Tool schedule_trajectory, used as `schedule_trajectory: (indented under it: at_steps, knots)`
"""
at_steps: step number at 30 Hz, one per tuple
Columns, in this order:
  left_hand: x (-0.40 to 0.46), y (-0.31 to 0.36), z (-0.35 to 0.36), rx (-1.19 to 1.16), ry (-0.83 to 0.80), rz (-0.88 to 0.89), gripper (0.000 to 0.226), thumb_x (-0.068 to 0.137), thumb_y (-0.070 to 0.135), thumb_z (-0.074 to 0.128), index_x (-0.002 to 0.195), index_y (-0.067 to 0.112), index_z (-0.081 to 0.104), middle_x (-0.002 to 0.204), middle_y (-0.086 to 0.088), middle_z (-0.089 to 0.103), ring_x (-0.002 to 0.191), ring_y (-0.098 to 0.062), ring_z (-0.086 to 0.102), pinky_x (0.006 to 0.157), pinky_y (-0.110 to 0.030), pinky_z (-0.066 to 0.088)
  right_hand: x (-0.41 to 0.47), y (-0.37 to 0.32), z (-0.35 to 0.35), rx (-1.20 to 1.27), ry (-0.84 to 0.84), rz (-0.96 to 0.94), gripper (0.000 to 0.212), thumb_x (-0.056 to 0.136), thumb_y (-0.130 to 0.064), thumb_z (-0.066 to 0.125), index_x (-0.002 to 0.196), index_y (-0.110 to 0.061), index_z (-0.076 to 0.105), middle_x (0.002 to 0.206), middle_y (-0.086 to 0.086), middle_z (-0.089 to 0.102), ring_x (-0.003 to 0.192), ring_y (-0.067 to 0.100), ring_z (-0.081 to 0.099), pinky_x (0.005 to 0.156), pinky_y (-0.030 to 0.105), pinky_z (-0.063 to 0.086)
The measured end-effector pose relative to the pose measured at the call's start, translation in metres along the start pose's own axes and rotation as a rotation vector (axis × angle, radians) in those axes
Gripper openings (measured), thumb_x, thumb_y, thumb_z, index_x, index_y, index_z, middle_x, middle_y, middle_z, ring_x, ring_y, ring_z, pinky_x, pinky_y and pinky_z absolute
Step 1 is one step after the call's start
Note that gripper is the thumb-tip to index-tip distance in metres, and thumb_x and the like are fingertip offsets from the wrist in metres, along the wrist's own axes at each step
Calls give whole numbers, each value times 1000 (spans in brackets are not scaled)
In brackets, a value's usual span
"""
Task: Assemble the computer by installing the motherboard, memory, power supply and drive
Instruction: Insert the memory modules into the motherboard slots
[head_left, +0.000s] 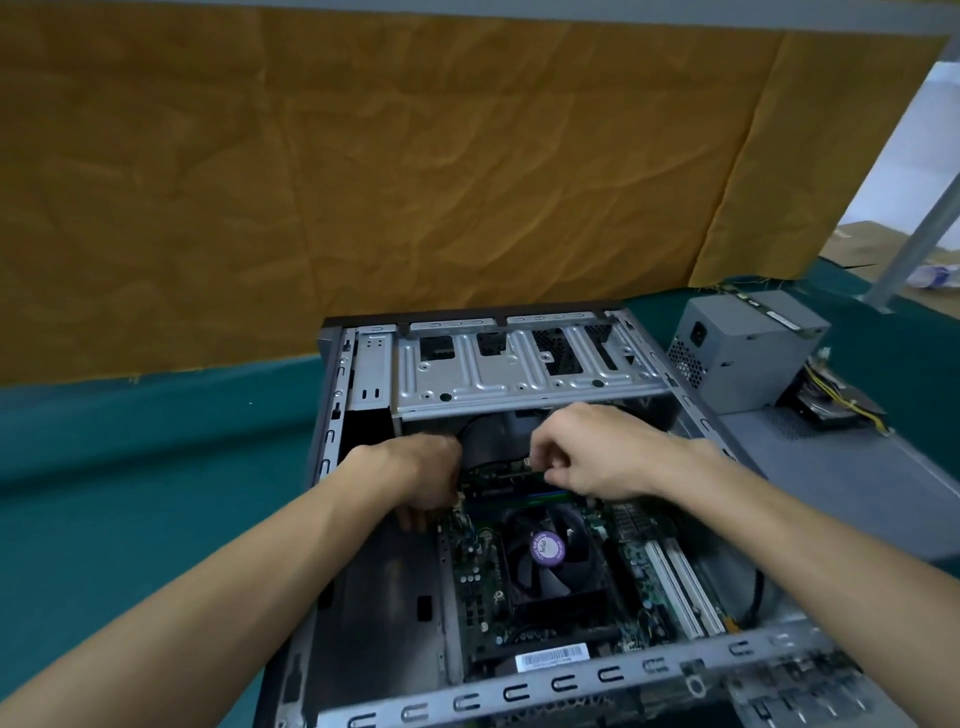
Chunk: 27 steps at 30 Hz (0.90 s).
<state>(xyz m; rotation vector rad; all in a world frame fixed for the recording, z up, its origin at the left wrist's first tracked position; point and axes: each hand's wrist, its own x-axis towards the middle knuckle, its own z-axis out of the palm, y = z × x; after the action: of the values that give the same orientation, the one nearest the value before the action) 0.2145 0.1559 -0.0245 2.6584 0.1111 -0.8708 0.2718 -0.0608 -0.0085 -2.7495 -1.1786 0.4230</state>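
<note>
The thin green memory stick (511, 470) runs 9-to-3 over the slots just past the black CPU fan (545, 551), left hand (426, 475) curled on one end, right hand (597, 457) pinching the other.

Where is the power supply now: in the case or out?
Out. The grey power supply sits on the table, right of the open case.

Memory stick (511, 475) mostly behind hands.
</note>
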Motion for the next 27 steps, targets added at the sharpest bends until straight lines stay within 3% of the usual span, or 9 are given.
schedule_trajectory:
  at_steps: [2,6,10,15,19,27]
  knots:
    - [-8,1,-4,-43,8,1,22,102,10,50,102,-5,67,81,-15,77,68,-27,76,68,-40,65,-2,1,-7,320,-48,20,6,93,-18,72,95,-24,70,77,-7,71,64,8,65,63,31,53]
    - [-26,-3,-5,-279,134,97,26,105,7,39,100,3,64,91,-13,75,74,-24,76,64,-37,64,-5,0,-20,732,-128,8,3,97,-5,67,100,-6,67,68,-3,69,61,13,66,58,26,53]
    - [-47,0,-3,-803,252,212,33,106,2,29,97,4,61,85,-13,74,76,-26,76,61,-32,62,-6,-1,-25,885,-147,-16,6,97,-5,67,102,-2,67,77,7,73,71,21,72,64,31,57]
    - [-55,8,-8,-1166,206,257,35,106,15,35,93,2,64,80,-15,73,80,-32,75,68,-41,63,-6,-2,-26,899,-101,-12,5,95,-7,71,98,-4,68,77,8,74,66,17,71,58,24,49]
    - [-56,4,0,-1017,293,295,23,102,21,60,95,0,64,84,-12,75,82,-26,76,67,-38,64,-10,-1,-29,1003,-138,-28,4,96,-7,70,99,-4,68,78,9,73,72,22,72,59,29,57]
    - [-62,0,0,-1089,347,372,23,99,24,63,86,5,66,79,-5,71,72,-18,72,58,-33,61,-12,1,-36,1128,-129,-73,15,97,-9,67,112,-7,65,85,10,70,74,22,68,64,32,58]
